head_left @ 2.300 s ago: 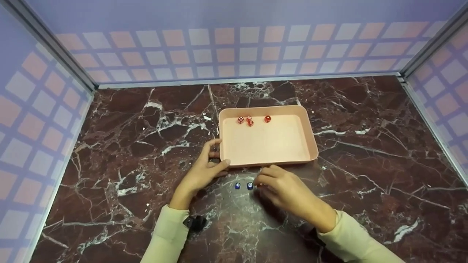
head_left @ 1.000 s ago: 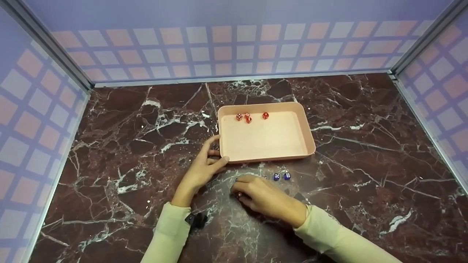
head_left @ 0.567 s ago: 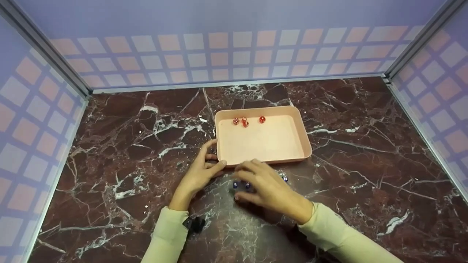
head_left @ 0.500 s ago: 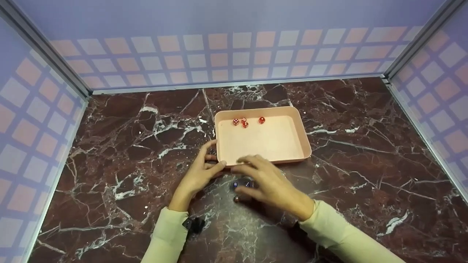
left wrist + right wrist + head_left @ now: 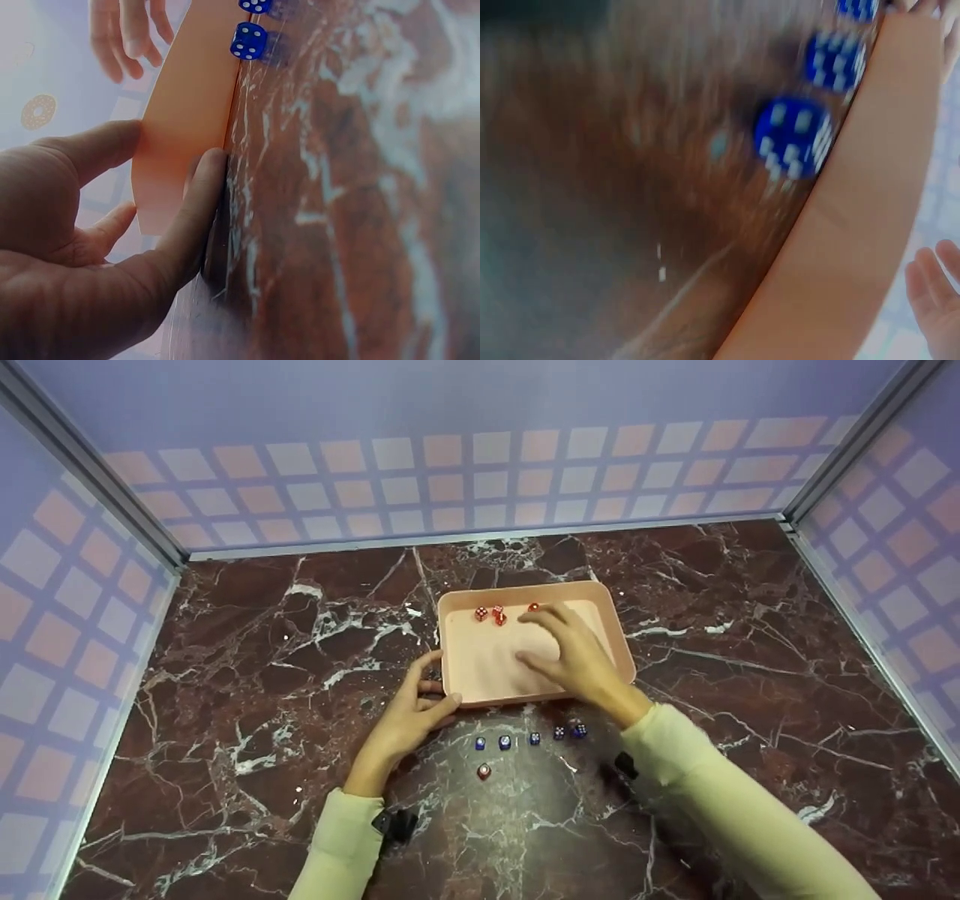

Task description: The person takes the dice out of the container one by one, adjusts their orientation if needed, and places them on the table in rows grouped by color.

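Currently, the left hand (image 5: 409, 716) is holding the near-left corner of the peach tray (image 5: 472, 660), its thumb pressing along the near wall and its fingers curving round the left wall. A black device (image 5: 397, 825) is sitting at that wrist. The right hand (image 5: 577, 656) is hovering over the right half of the tray, angling in from the lower right, thumb and fingers standing apart in a loose curve. Its fingertips are hanging just beside the rightmost red die in the tray; cannot tell whether they are touching it.

Count, left to right: four red dice (image 5: 500, 618) are showing inside the tray, along its far side, three clustering at the left and one lying nearer the middle, partly covered. On the marble tabletop (image 5: 225, 735), five blue dice (image 5: 535, 739) are forming a row in front of the near wall, the two rightmost sitting closest together. One lone red die (image 5: 484, 771) is lying nearer the person, below the row's left end.

Against the frame 0.5 s earlier: left hand is keeping its corner; lone red die is now lying clear of the right thumb; right hand, then covering part of the blue row, is now reaching over the tray.
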### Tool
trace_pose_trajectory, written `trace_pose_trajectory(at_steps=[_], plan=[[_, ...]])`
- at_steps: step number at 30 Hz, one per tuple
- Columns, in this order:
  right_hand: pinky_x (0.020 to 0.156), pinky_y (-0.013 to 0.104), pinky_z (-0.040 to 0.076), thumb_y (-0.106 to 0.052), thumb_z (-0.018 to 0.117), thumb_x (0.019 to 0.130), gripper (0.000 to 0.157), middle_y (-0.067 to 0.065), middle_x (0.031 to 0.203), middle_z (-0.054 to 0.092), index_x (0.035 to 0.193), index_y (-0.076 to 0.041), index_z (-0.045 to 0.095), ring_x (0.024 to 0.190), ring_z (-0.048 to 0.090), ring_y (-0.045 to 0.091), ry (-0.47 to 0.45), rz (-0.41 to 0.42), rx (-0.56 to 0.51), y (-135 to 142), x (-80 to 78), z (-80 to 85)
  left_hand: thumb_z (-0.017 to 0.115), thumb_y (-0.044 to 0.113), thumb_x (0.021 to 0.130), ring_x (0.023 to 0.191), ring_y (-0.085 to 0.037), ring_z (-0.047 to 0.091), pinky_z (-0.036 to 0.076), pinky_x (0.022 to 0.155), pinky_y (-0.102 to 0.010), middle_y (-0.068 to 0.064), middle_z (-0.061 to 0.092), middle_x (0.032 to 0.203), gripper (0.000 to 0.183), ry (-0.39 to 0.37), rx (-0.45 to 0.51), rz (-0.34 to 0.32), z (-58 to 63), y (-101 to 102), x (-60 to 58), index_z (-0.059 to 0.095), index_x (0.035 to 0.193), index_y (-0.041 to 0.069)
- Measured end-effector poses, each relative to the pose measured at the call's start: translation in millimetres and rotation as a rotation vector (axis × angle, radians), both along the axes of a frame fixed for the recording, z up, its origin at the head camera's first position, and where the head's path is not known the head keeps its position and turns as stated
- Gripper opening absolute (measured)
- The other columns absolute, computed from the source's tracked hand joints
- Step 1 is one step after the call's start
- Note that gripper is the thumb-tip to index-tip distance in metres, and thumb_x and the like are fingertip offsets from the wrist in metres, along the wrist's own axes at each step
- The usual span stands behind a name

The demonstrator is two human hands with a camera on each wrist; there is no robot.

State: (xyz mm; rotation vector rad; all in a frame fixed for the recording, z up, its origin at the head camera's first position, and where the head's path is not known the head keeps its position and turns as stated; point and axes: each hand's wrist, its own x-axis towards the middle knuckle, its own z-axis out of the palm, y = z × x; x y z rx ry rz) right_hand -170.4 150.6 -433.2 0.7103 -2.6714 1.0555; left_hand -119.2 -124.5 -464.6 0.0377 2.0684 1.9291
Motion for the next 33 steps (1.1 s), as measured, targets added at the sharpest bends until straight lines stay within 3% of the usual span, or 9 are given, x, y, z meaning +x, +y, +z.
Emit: trace_pose_trajectory(at_steps=[7, 15, 18, 22, 27, 33], plan=[[0.098, 0.051, 0.056, -0.014, 0.085, 0.089, 0.042, 0.019, 0.131, 0.065, 0.126, -0.002, 0.069, 0.114, 0.064, 0.040, -0.072, -0.093, -0.004, 5, -25.0, -5.1, 0.072, 0.005, 0.100, 0.104, -0.034, 0.067, 0.064, 0.094, -0.044, -0.027, 0.049, 0.128, 0.077, 0.011, -0.002, -0.005, -1.9, -1, -0.9, 0.032, 0.164, 0.018], [0.110, 0.058, 0.040, -0.008, 0.081, 0.090, 0.037, 0.018, 0.135, 0.063, 0.125, -0.005, 0.071, 0.116, 0.066, 0.042, -0.180, -0.118, 0.082, 13, -46.3, -10.4, 0.071, 0.004, 0.100, 0.106, -0.035, 0.069, 0.064, 0.094, -0.044, -0.029, 0.051, 0.130, 0.077, 0.020, 0.011, -0.021, -3.4, 0, -1.6, 0.030, 0.165, 0.016], [0.110, 0.058, 0.043, -0.007, 0.080, 0.091, 0.038, 0.020, 0.135, 0.062, 0.128, -0.004, 0.070, 0.116, 0.065, 0.043, -0.207, -0.101, 0.090, 14, -51.0, -10.8, 0.070, 0.003, 0.100, 0.106, -0.034, 0.070, 0.064, 0.093, -0.044, -0.029, 0.051, 0.129, 0.077, 0.025, 0.015, -0.024, -3.7, -1, -1.6, 0.029, 0.165, 0.015], [0.101, 0.055, 0.053, -0.007, 0.078, 0.092, 0.039, 0.023, 0.131, 0.061, 0.130, -0.001, 0.070, 0.112, 0.062, 0.041, -0.198, -0.083, 0.117, 14, -54.4, -12.0, 0.070, 0.003, 0.100, 0.106, -0.034, 0.070, 0.064, 0.093, -0.044, -0.029, 0.051, 0.130, 0.077, 0.029, 0.021, -0.030, -3.7, -1, -1.8, 0.029, 0.165, 0.014], [0.102, 0.053, 0.053, -0.008, 0.077, 0.092, 0.047, 0.023, 0.133, 0.059, 0.137, -0.001, 0.068, 0.114, 0.060, 0.040, -0.196, -0.080, 0.142, 12, -56.4, -14.3, 0.070, 0.004, 0.101, 0.106, -0.034, 0.070, 0.064, 0.094, -0.044, -0.029, 0.051, 0.130, 0.077, 0.027, 0.011, -0.032, -3.5, -1, -1.8, 0.028, 0.165, 0.015], [0.099, 0.053, 0.055, -0.008, 0.077, 0.092, 0.045, 0.022, 0.131, 0.062, 0.136, -0.002, 0.069, 0.112, 0.061, 0.039, -0.177, -0.079, 0.131, 10, -60.8, -18.6, 0.072, 0.007, 0.100, 0.104, -0.034, 0.069, 0.065, 0.091, -0.042, -0.028, 0.052, 0.130, 0.078, 0.016, -0.023, -0.017, -1.6, -2, -0.9, 0.031, 0.165, 0.019]])
